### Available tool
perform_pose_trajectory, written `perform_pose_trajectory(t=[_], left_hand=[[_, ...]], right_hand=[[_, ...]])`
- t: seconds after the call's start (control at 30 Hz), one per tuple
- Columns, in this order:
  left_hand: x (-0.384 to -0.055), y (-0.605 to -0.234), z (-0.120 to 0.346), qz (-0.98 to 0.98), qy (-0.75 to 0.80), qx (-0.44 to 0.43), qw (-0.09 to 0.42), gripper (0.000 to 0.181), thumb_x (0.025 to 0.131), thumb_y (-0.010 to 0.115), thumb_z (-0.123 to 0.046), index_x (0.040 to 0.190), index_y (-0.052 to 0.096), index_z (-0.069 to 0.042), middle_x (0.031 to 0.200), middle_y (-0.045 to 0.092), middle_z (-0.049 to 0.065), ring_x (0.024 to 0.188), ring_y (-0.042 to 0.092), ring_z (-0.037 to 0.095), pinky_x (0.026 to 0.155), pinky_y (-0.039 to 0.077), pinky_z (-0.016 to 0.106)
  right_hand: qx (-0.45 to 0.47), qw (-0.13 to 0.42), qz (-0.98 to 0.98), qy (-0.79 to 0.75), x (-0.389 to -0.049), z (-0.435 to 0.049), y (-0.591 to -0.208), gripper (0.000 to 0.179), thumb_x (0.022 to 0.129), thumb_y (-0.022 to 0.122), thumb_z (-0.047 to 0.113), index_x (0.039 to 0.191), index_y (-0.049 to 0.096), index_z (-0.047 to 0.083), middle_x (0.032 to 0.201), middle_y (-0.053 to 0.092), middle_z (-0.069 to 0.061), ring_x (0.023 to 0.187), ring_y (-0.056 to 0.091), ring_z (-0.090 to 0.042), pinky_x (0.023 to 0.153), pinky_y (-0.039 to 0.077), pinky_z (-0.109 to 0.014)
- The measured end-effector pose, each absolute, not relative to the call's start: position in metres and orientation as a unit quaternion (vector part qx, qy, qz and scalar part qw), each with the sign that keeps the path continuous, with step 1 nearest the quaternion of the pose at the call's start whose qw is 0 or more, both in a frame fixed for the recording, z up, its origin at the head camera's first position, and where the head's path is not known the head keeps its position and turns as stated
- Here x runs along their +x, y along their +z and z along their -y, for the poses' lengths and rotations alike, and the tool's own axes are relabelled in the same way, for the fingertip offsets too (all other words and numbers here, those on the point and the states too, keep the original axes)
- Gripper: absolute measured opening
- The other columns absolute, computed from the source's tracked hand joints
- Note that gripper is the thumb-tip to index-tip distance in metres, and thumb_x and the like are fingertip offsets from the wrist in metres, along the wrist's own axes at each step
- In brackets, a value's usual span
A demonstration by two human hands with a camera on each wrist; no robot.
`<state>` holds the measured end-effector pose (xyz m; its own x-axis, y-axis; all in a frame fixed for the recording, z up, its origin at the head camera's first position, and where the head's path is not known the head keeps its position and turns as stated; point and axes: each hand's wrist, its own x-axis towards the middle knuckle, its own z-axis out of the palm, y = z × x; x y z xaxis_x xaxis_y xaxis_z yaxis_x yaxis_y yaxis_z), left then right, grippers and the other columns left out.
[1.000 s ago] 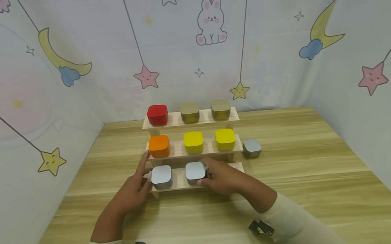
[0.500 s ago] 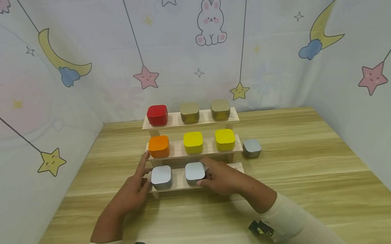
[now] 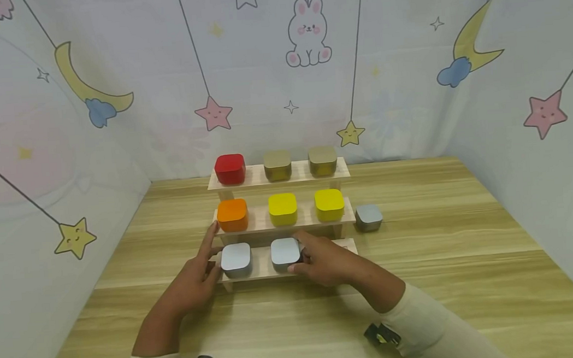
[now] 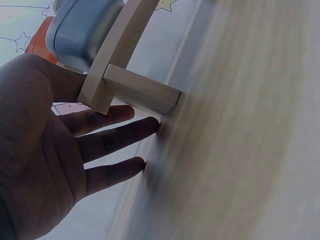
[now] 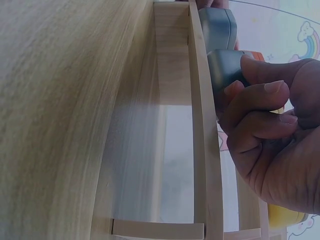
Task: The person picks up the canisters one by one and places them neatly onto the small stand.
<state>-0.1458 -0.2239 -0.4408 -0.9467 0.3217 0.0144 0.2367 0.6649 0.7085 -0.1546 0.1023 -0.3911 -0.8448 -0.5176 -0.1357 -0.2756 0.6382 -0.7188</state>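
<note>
A wooden three-tier rack (image 3: 262, 271) carries small rounded-square tins. On its bottom tier, my right hand (image 3: 326, 258) pinches a silver-grey tin (image 3: 285, 251) between thumb and fingers; the right wrist view shows the thumb against its side and the other fingers curled. To the left on that tier sits another grey tin (image 3: 236, 259). Beside it is my left hand (image 3: 194, 280), at the rack's left end, with the index finger reaching up to the middle tier. In the left wrist view, several of its fingers stretch out straight by the rack's wooden foot (image 4: 142, 90).
An orange tin (image 3: 232, 215) and two yellow tins (image 3: 282, 209) stand on the middle tier. The top tier bears a red tin (image 3: 230, 169) and two gold tins (image 3: 278, 165). One more grey tin (image 3: 369, 217) sits on the table right of the rack. Patterned curtains surround the table.
</note>
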Motion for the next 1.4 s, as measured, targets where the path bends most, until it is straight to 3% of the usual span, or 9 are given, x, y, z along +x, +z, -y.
perform_pose_trajectory(t=[0.1, 0.33, 0.47, 0.67, 0.93, 1.4], left_hand=[[-0.146, -0.441, 0.224, -0.910, 0.380, 0.153, 0.057, 0.101, 0.109, 0.054, -0.002, 0.175, -0.013, -0.037, 0.165, 0.050, 0.030, 0.128, 0.073, 0.046, 0.116, 0.052, 0.066], [-0.145, -0.440, 0.224, -0.911, 0.380, 0.149, 0.058, 0.100, 0.109, 0.054, -0.002, 0.175, -0.013, -0.038, 0.166, 0.049, 0.029, 0.128, 0.072, 0.046, 0.117, 0.051, 0.066], [-0.146, -0.442, 0.225, -0.911, 0.379, 0.153, 0.058, 0.101, 0.109, 0.054, -0.002, 0.175, -0.013, -0.038, 0.166, 0.048, 0.029, 0.128, 0.073, 0.046, 0.115, 0.052, 0.066], [-0.147, -0.444, 0.225, -0.910, 0.382, 0.151, 0.056, 0.101, 0.109, 0.053, -0.002, 0.174, -0.013, -0.041, 0.166, 0.050, 0.028, 0.127, 0.073, 0.045, 0.113, 0.055, 0.064], [-0.145, -0.441, 0.224, -0.910, 0.382, 0.153, 0.056, 0.101, 0.109, 0.054, -0.001, 0.175, -0.013, -0.038, 0.165, 0.050, 0.029, 0.127, 0.073, 0.045, 0.114, 0.054, 0.065], [-0.146, -0.442, 0.224, -0.912, 0.377, 0.152, 0.056, 0.100, 0.109, 0.053, -0.002, 0.175, -0.013, -0.038, 0.168, 0.046, 0.029, 0.128, 0.073, 0.046, 0.116, 0.052, 0.066]], right_hand=[[-0.220, 0.169, -0.890, -0.363, -0.155, -0.103, -0.391, 0.053, 0.102, 0.079, 0.020, 0.146, 0.051, 0.010, 0.121, 0.072, -0.007, 0.102, 0.062, -0.019, 0.090, 0.054, -0.038], [-0.221, 0.180, -0.883, -0.372, -0.153, -0.105, -0.390, 0.068, 0.099, 0.083, 0.018, 0.154, 0.045, 0.008, 0.084, 0.064, -0.002, 0.076, 0.056, -0.015, 0.067, 0.046, -0.027], [-0.220, 0.185, -0.884, -0.369, -0.151, -0.109, -0.390, 0.079, 0.099, 0.083, 0.019, 0.164, 0.038, 0.009, 0.075, 0.061, 0.002, 0.068, 0.052, -0.012, 0.062, 0.044, -0.025], [-0.204, 0.194, -0.885, -0.372, -0.148, -0.114, -0.391, 0.086, 0.099, 0.082, 0.021, 0.169, 0.034, 0.009, 0.072, 0.060, 0.001, 0.063, 0.048, -0.012, 0.059, 0.041, -0.025], [-0.184, 0.192, -0.894, -0.362, -0.141, -0.125, -0.391, 0.082, 0.099, 0.082, 0.020, 0.167, 0.037, 0.011, 0.077, 0.066, -0.001, 0.066, 0.055, -0.013, 0.063, 0.049, -0.030], [-0.180, 0.157, -0.893, -0.382, -0.124, -0.165, -0.392, 0.080, 0.100, 0.080, 0.018, 0.164, 0.036, 0.001, 0.080, 0.066, 0.000, 0.066, 0.055, -0.014, 0.066, 0.050, -0.028]])
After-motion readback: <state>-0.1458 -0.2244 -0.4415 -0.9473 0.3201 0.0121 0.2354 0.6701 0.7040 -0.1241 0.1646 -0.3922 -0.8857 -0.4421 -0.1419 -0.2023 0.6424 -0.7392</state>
